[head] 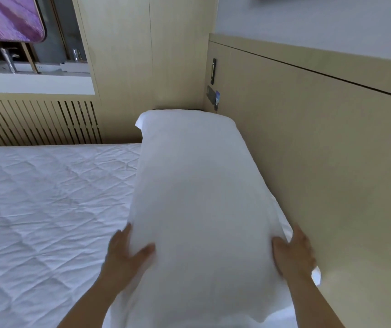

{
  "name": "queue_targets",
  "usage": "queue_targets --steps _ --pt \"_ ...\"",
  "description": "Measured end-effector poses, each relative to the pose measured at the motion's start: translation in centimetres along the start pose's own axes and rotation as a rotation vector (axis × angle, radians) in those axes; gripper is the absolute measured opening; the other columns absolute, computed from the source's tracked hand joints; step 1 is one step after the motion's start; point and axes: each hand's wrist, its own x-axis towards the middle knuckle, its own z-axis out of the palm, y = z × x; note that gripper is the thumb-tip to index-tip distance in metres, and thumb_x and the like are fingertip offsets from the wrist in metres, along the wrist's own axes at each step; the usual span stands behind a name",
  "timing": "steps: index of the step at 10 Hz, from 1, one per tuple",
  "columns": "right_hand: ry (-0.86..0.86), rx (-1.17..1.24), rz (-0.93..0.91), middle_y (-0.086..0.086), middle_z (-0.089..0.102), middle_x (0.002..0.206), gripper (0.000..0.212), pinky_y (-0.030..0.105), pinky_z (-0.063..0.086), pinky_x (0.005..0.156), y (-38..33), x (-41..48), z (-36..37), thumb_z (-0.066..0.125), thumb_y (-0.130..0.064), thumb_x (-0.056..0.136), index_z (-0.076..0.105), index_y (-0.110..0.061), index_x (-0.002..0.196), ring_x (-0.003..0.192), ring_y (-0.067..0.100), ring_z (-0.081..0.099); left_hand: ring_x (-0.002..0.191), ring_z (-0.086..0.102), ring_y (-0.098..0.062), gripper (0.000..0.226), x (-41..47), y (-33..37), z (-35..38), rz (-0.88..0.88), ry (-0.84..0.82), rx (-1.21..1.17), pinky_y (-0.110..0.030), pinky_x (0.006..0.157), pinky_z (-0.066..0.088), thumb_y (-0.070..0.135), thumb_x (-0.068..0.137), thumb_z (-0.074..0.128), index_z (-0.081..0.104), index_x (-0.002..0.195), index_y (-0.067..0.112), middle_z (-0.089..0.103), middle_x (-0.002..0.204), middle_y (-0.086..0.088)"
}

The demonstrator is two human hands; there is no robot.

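Observation:
A long white pillow (201, 197) in a white case lies lengthwise along the wooden headboard, reaching from the near edge of the view to the far corner. My left hand (124, 253) presses against its left side, thumb spread onto the top and fingers fairly straight. My right hand (294, 253) lies on its right side next to the headboard, fingers extended over the fabric. Both forearms come up from the bottom edge. The pillow's near end is cut off by the frame.
A white quilted mattress (42, 209) fills the left half. The light wooden headboard (320, 150) runs along the right, with a switch panel (212, 94) near the corner. A slatted wooden cover (35, 121) and a window sill stand beyond the bed.

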Motion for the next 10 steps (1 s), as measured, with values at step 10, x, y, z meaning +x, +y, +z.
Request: queue_targets --steps 10 --pt "0.195 0.071 -0.170 0.005 0.055 0.131 0.041 0.036 0.038 0.097 3.7 -9.5 0.8 0.052 -0.018 0.091 0.048 -0.012 0.132 0.120 0.027 0.049 0.120 0.050 -0.023 0.047 -3.9 -4.9 -2.1 0.193 0.013 0.078 -0.033 0.092 0.040 0.017 0.085 0.063 0.047 0.128 0.030 0.053 0.127 0.000"
